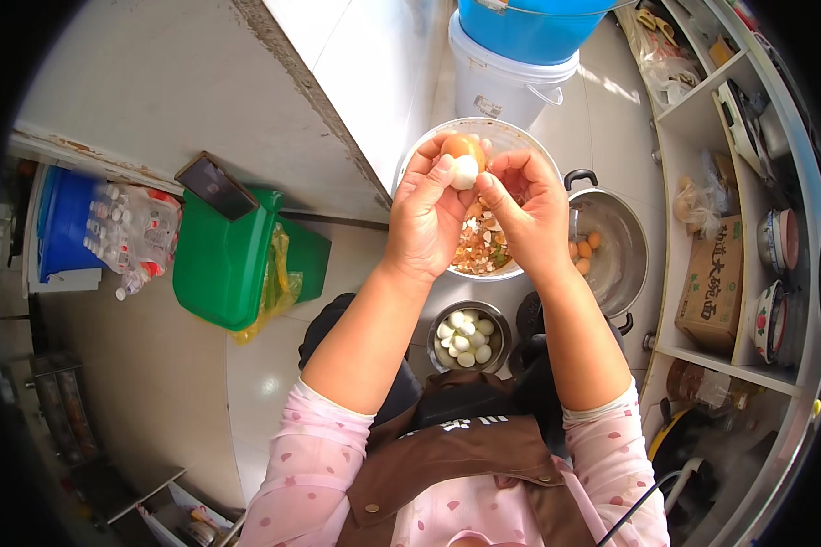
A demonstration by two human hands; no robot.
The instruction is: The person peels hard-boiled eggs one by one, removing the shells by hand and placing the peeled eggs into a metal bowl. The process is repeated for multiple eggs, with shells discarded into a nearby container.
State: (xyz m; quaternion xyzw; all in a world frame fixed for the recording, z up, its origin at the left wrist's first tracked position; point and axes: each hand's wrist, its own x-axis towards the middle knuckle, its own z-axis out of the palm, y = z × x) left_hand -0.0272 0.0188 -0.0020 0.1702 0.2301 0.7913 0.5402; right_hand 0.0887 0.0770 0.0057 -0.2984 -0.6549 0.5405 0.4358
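My left hand (424,219) holds a partly peeled egg (464,174): bare white below, brown shell above. Close on its right side is my right hand (535,215), fingers curled and thumb tip at the egg's edge. Whether a bit of shell is pinched there is hidden. Beneath both hands stands a white bucket (480,122) with broken eggshells (477,251) inside. Nearer to me, a steel bowl (433,345) contains several peeled white eggs (466,329). A two-handled metal pot (619,287) at the right has several brown eggs (583,253) in it.
A white lidded bucket (503,85) under a blue one (533,27) stands beyond. Left are a green bin (226,267) with a phone (217,186) on top and packed plastic bottles (133,222). Open shelves (698,96) with a cardboard box (711,287) line the right.
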